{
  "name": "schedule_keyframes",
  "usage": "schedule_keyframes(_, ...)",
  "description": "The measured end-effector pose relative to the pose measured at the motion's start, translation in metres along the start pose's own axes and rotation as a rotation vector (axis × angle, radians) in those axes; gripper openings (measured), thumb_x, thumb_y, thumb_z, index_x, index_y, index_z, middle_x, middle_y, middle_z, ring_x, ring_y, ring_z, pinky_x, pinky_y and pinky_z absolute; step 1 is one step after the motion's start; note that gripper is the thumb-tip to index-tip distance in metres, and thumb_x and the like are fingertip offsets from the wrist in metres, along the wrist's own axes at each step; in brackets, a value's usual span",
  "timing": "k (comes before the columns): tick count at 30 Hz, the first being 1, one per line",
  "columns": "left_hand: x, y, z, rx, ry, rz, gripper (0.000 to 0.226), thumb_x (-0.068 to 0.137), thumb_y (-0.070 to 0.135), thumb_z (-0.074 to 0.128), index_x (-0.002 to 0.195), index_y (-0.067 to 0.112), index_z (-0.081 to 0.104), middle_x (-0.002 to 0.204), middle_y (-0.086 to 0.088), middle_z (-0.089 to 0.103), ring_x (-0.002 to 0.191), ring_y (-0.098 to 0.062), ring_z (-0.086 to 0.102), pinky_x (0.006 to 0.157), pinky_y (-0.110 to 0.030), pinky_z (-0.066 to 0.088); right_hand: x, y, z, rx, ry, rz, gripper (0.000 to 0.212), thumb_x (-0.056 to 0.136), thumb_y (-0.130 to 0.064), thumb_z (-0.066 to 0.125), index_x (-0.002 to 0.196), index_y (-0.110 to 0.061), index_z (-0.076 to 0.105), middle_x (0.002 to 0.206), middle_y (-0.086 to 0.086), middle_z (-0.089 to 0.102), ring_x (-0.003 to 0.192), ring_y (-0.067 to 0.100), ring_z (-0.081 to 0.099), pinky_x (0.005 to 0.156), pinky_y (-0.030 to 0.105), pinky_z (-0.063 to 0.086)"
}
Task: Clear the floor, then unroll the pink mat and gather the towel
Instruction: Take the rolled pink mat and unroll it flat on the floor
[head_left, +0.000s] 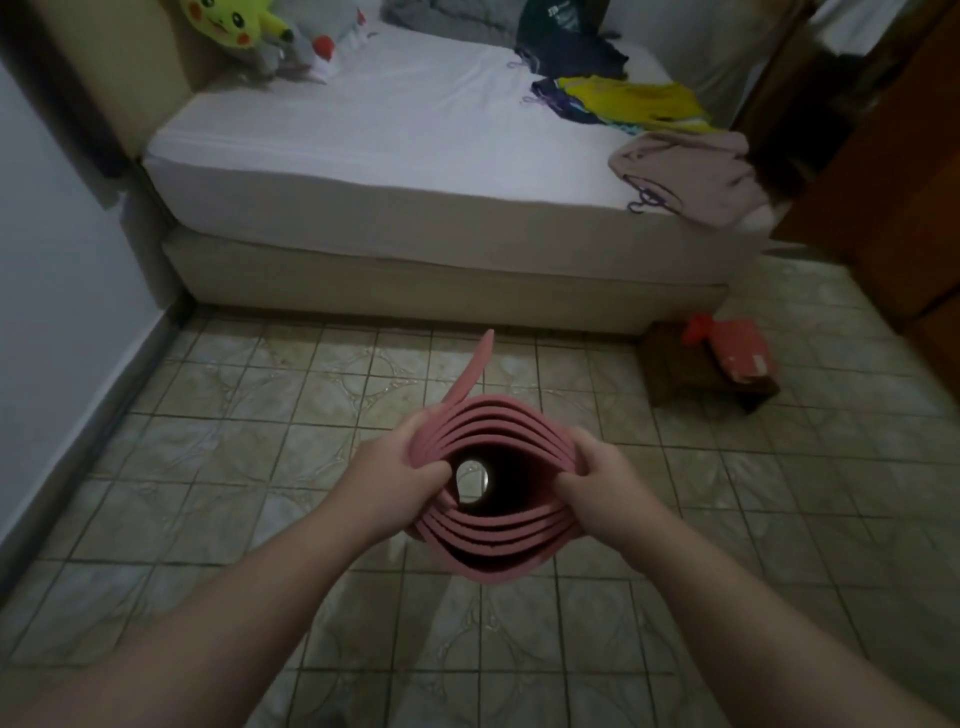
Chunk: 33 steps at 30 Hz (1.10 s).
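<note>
I look straight down the open end of the rolled pink mat (498, 540), which stands on end above the tiled floor (234, 467). Its loose outer flap sticks up and away toward the bed. My left hand (400, 467) grips the roll's left rim, thumb inside the coil. My right hand (602, 473) grips the right rim the same way. A pale pinkish towel-like cloth (691, 171) lies crumpled on the bed's front right corner.
A bed with a white sheet (389, 156) fills the far side, with clothes (623, 98) and a yellow plush toy (228, 21) on it. A low brown stool (696, 384) bearing a red packet (737, 348) stands at the bed's right foot. A wooden door (893, 182) is on the right, a wall (57, 312) on the left.
</note>
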<state>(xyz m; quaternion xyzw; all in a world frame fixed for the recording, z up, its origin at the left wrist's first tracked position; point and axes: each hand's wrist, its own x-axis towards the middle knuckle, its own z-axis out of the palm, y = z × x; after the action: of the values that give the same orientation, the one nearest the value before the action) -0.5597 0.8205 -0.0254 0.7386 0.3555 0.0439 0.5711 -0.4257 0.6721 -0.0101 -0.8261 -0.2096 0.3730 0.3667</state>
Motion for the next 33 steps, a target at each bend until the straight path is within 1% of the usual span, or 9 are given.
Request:
schedule_keyframes(4, 0.007, 0.007, 0.035, -0.013, -0.030, 0.037, 0.062, 0.084, 0.003, 0.054, 0.137, 0.034, 0.043, 0.091, -0.007, 0.068, 0.059, -0.017, 0.071, 0.046, -0.030, 0.055, -0.001, 0.025, -0.028, 0.055, 0.030, -0.030, 0.041, 0.090, -0.003, 0.049, 0.116, -0.035, 0.053, 0.093, 0.000, 0.068, 0.081, 0.020, 0.068, 0.069, 0.038, 0.060)
schedule_keyframes(9, 0.032, 0.002, 0.059, -0.024, -0.038, 0.079, 0.065, 0.084, 0.003, 0.056, 0.138, 0.034, 0.041, 0.088, -0.002, 0.065, 0.059, -0.015, 0.071, 0.048, -0.031, 0.057, 0.021, 0.044, -0.038, 0.107, 0.118, -0.078, 0.050, 0.089, 0.003, 0.046, 0.119, -0.036, 0.054, 0.093, -0.001, 0.069, 0.077, 0.016, 0.068, 0.057, 0.028, 0.052)
schedule_keyframes(14, 0.069, -0.036, 0.077, -0.040, -0.034, 0.127, 0.070, 0.083, 0.001, 0.055, 0.138, 0.041, 0.038, 0.079, -0.004, 0.070, 0.060, -0.013, 0.071, 0.051, -0.026, 0.057, 0.062, 0.078, -0.030, 0.075, 0.137, -0.147, 0.055, 0.089, 0.003, 0.048, 0.129, -0.034, 0.053, 0.098, -0.011, 0.068, 0.090, 0.006, 0.066, 0.072, 0.024, 0.051)
schedule_keyframes(18, 0.094, -0.108, 0.107, -0.052, -0.009, 0.175, 0.078, 0.080, 0.002, 0.057, 0.138, 0.050, 0.035, 0.095, -0.001, 0.071, 0.069, -0.008, 0.072, 0.061, -0.020, 0.056, 0.099, 0.147, 0.000, 0.062, 0.170, -0.194, 0.066, 0.087, 0.004, 0.049, 0.128, -0.048, 0.051, 0.109, -0.014, 0.067, 0.102, 0.000, 0.062, 0.085, 0.022, 0.051)
schedule_keyframes(20, 0.105, -0.171, 0.131, -0.027, 0.012, 0.199, 0.084, 0.076, 0.008, 0.061, 0.128, 0.066, 0.031, 0.112, 0.004, 0.066, 0.083, -0.002, 0.070, 0.074, -0.015, 0.054, 0.117, 0.200, 0.037, 0.005, 0.182, -0.204, 0.076, 0.080, 0.001, 0.050, 0.126, -0.059, 0.047, 0.126, -0.008, 0.062, 0.116, 0.007, 0.057, 0.102, 0.029, 0.045)
schedule_keyframes(22, 0.113, -0.242, 0.159, 0.036, 0.021, 0.165, 0.092, 0.070, 0.013, 0.064, 0.116, 0.081, 0.021, 0.117, 0.007, 0.064, 0.095, -0.003, 0.065, 0.086, -0.014, 0.050, 0.131, 0.259, 0.079, -0.050, 0.183, -0.206, 0.087, 0.069, -0.001, 0.047, 0.118, -0.073, 0.041, 0.135, -0.010, 0.052, 0.125, 0.007, 0.049, 0.111, 0.025, 0.036)
schedule_keyframes(27, 0.107, -0.402, 0.218, 0.076, -0.144, 0.021, 0.117, 0.063, 0.003, 0.065, 0.129, 0.075, 0.001, 0.133, 0.002, 0.056, 0.103, -0.008, 0.061, 0.080, 0.000, 0.041, 0.154, 0.392, 0.175, -0.292, -0.044, -0.171, 0.104, 0.074, -0.001, 0.054, 0.125, -0.080, 0.008, 0.157, -0.002, 0.019, 0.136, 0.010, 0.033, 0.108, 0.016, 0.028)
schedule_keyframes(30, 0.105, -0.467, 0.245, 0.064, -0.147, -0.005, 0.121, 0.072, 0.005, 0.074, 0.129, 0.074, -0.007, 0.150, 0.004, 0.036, 0.132, -0.011, 0.046, 0.105, -0.015, 0.037, 0.158, 0.451, 0.210, -0.351, -0.091, -0.193, 0.111, 0.081, 0.001, 0.059, 0.123, -0.081, -0.003, 0.159, -0.007, -0.010, 0.137, -0.003, 0.008, 0.104, 0.001, 0.010)
schedule_keyframes(33, 0.115, -0.507, 0.269, 0.129, -0.186, -0.006, 0.112, 0.075, 0.027, 0.075, 0.144, 0.051, -0.010, 0.155, 0.003, 0.027, 0.140, -0.012, 0.035, 0.114, -0.035, 0.034, 0.171, 0.497, 0.230, -0.375, -0.069, -0.236, 0.109, 0.082, 0.002, 0.062, 0.132, -0.074, 0.003, 0.159, -0.008, -0.015, 0.143, -0.001, 0.002, 0.108, 0.006, 0.015)
